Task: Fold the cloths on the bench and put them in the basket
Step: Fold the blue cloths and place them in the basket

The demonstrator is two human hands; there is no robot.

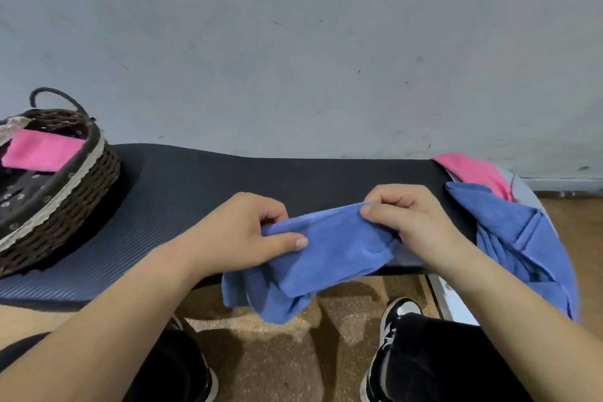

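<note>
A blue cloth [326,258] hangs bunched between my hands over the bench's front edge. My left hand [251,232] pinches its upper left edge, thumb on top. My right hand [408,219] grips its upper right edge. A dark wicker basket [62,206] stands at the bench's left end with a folded pink cloth [39,150] inside. At the right end lies a pile: another blue cloth [522,238] on top, a pink cloth [470,170] behind it.
The bench is covered by a dark ribbed mat [202,192] and stands against a grey wall [326,59]. My legs and black-and-white shoes [391,336] are on the brown floor in front of the bench.
</note>
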